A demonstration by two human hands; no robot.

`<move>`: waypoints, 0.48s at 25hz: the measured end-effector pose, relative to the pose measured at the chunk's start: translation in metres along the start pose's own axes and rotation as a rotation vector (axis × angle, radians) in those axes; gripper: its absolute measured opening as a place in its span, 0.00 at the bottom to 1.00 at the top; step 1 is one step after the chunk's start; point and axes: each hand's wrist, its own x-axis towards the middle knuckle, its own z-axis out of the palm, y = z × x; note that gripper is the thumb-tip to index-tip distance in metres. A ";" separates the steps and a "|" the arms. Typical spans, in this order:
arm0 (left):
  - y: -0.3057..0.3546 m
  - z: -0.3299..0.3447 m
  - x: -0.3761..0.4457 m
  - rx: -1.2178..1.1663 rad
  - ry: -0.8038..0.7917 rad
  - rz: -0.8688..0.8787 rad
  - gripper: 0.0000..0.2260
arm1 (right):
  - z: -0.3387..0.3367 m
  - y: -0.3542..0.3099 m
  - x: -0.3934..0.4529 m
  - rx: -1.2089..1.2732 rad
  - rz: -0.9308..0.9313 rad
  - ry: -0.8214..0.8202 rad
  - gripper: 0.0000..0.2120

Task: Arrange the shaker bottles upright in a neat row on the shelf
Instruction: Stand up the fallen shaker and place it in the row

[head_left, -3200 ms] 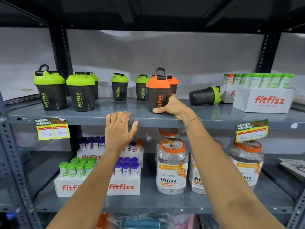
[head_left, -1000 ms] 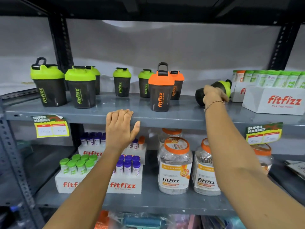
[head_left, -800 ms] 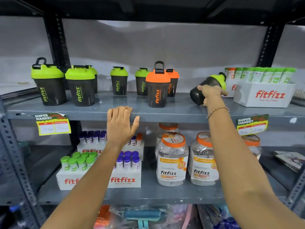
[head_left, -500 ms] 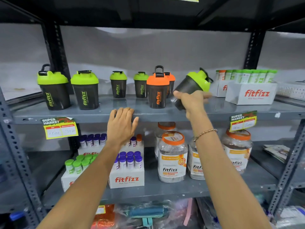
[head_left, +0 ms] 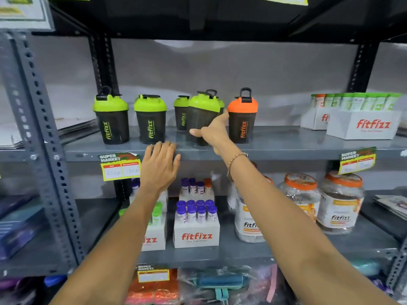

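Moved from the right end of the shelf [head_left: 286, 148] into the front row: green-lidded shaker [head_left: 201, 119], upright between another green shaker [head_left: 150, 119] and orange shaker [head_left: 242, 117], gripped by right hand [head_left: 214, 134]. Left hand [head_left: 160, 166] open, flat against shelf edge.
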 end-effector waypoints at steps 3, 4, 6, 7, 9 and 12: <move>-0.004 0.007 0.002 -0.017 0.034 0.027 0.19 | 0.003 0.008 0.020 -0.070 0.026 -0.064 0.57; -0.007 0.009 0.002 -0.020 0.048 0.038 0.19 | 0.003 0.011 0.027 -0.081 0.036 -0.094 0.55; -0.009 0.011 0.001 -0.032 0.088 0.052 0.19 | 0.000 0.017 0.038 -0.060 0.064 -0.152 0.54; -0.009 0.013 0.001 -0.041 0.116 0.054 0.18 | -0.001 0.019 0.042 -0.028 0.083 -0.177 0.54; -0.007 0.015 0.001 -0.056 0.166 0.042 0.17 | -0.002 0.022 0.050 0.053 0.110 -0.195 0.53; -0.004 0.018 -0.001 -0.087 0.192 0.027 0.17 | -0.004 0.026 0.054 0.110 0.110 -0.181 0.48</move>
